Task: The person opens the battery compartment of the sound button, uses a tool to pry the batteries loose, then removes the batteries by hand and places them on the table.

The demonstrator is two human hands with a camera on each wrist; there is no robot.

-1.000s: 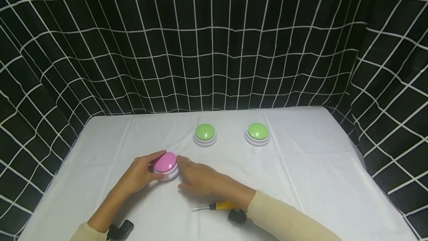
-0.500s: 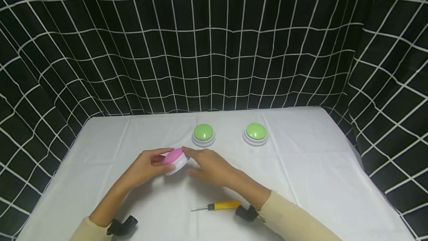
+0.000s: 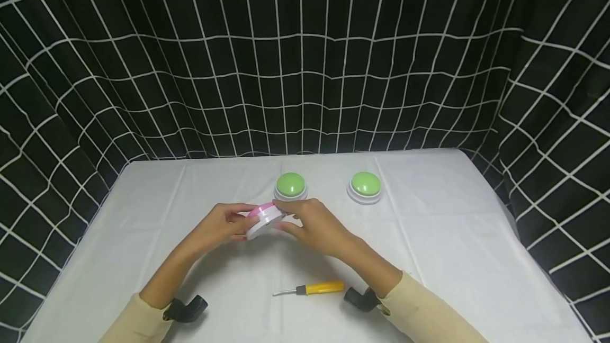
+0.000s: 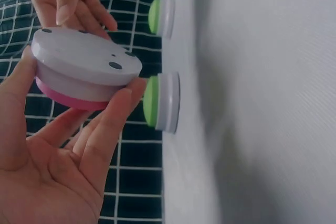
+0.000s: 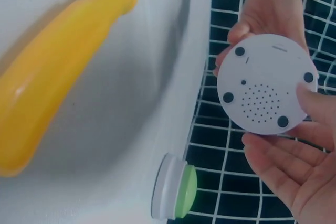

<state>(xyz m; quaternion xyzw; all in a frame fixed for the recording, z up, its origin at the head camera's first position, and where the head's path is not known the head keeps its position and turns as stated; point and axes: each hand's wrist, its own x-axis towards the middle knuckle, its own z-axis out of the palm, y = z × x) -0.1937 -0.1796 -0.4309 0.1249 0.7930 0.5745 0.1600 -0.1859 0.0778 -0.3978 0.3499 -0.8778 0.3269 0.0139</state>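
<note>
A round white buzzer button with a pink top [image 3: 267,217] is held tilted above the table, its underside turned toward the wrists. My left hand [image 3: 221,228] grips its left side, thumb on one edge and fingers along the other. From the right, my right hand [image 3: 323,227] has its index finger at the upper rim and thumb at the lower edge. The right wrist view shows the buzzer's underside [image 5: 262,69], with dark round feet and a patch of small holes. There the right thumb overlaps the rim, and the left hand [image 5: 275,6] is partly hidden behind the buzzer.
Two green-topped buzzers stand farther back on the white cloth, one near the middle [image 3: 290,184] and one to its right [image 3: 365,186]. A yellow-handled screwdriver [image 3: 321,287] lies in front. Black curtains with white grid lines [image 3: 305,57] surround the table [image 3: 452,258].
The pink buzzer has come off the table, moving right and slightly away from me. It has tipped so its underside turns right and toward me. Both hands moved with it, exposing the whole screwdriver.
</note>
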